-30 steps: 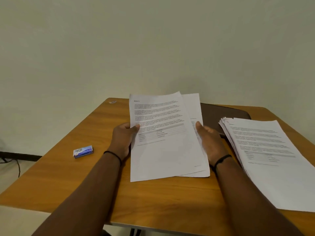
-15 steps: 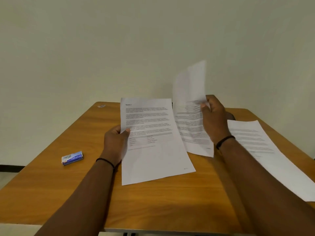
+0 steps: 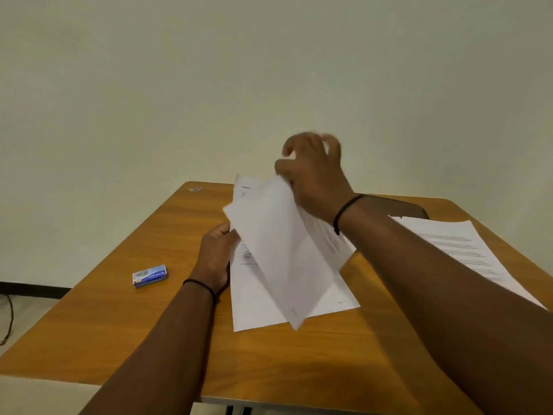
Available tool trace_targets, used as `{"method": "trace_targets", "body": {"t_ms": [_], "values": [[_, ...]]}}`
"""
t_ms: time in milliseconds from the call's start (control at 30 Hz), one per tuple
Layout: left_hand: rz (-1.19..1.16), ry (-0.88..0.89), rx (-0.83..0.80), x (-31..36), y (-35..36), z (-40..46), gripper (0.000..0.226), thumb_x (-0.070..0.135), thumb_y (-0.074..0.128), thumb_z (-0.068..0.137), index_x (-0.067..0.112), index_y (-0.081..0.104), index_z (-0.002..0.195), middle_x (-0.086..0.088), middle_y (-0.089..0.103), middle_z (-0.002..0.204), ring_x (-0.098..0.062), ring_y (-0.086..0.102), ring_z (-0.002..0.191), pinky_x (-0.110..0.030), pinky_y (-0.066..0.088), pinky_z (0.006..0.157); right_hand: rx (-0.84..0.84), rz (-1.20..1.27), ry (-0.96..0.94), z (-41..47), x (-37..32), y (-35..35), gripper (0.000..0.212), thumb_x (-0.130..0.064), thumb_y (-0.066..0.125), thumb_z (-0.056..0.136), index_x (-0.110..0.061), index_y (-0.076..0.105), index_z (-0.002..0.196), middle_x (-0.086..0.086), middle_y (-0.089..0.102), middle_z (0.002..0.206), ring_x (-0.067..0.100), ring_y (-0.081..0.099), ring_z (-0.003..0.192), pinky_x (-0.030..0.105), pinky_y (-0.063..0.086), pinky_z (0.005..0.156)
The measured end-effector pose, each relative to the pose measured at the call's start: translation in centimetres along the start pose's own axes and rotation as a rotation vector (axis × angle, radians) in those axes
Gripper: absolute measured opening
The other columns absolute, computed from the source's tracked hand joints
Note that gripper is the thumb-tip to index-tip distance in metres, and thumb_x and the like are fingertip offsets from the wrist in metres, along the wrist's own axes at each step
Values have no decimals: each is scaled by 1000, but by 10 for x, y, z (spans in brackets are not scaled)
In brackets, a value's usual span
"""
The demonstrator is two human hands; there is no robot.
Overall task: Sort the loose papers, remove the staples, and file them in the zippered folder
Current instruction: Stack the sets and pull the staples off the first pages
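Above the wooden table (image 3: 119,339), the right hand (image 3: 314,172) pinches a tilted white printed sheet (image 3: 278,250); the left hand (image 3: 217,256) grips the flat printed page (image 3: 254,301) beneath by its edge.

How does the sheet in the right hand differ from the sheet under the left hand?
The lifted sheet, pinched by the right hand, hangs tilted above the table; the flat sheet, held by the left hand, lies on the table. The lifted sheet shows its pale back; the flat sheet shows print. Both are white.
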State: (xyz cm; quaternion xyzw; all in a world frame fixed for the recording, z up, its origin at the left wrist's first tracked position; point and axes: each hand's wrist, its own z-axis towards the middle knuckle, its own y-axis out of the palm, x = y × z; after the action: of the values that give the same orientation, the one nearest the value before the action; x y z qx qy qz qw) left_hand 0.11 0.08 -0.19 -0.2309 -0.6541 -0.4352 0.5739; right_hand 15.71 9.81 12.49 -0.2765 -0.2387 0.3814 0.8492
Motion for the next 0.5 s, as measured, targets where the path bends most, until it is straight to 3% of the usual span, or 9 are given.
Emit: {"method": "trace_targets", "body": {"t_ms": [67,167,300,400,500], "values": [[-81,-34,-12,2,-1,1,17,0,52,99,8,67,99,2,76,72,-13,70,60,-23,55,51,-137,80,-85,-18,-12,28,16,-8,59,83,-22,67,88,7,56,120,30,40,127,54,10,112],[-77,-76,-44,5,-6,8,24,15,50,103,1,66,116,-4,77,87,-15,73,71,-25,57,60,-130,139,-120,-47,-34,68,15,-15,69,81,-24,66,93,9,57,120,29,41,121,55,20,108],[-84,-231,-154,9,-13,14,44,43,52,100,10,68,125,-14,72,117,-28,71,96,-39,58,82,-94,141,87,-70,-50,99,45,-33,76,77,-26,57,117,4,53,121,27,50,117,51,27,104],[42,-240,-310,7,-15,18,40,23,63,95,6,62,130,-15,69,124,-34,68,108,-42,59,87,-34,231,256,-82,-48,107,48,-42,73,81,-25,52,121,0,54,118,22,47,112,43,33,96],[195,-186,-354,2,-13,20,45,-8,68,85,3,61,128,-14,71,120,-36,69,109,-45,59,88,85,461,419,-90,-41,106,22,-41,52,96,-23,54,109,-5,58,107,18,50,98,38,39,87]]}}
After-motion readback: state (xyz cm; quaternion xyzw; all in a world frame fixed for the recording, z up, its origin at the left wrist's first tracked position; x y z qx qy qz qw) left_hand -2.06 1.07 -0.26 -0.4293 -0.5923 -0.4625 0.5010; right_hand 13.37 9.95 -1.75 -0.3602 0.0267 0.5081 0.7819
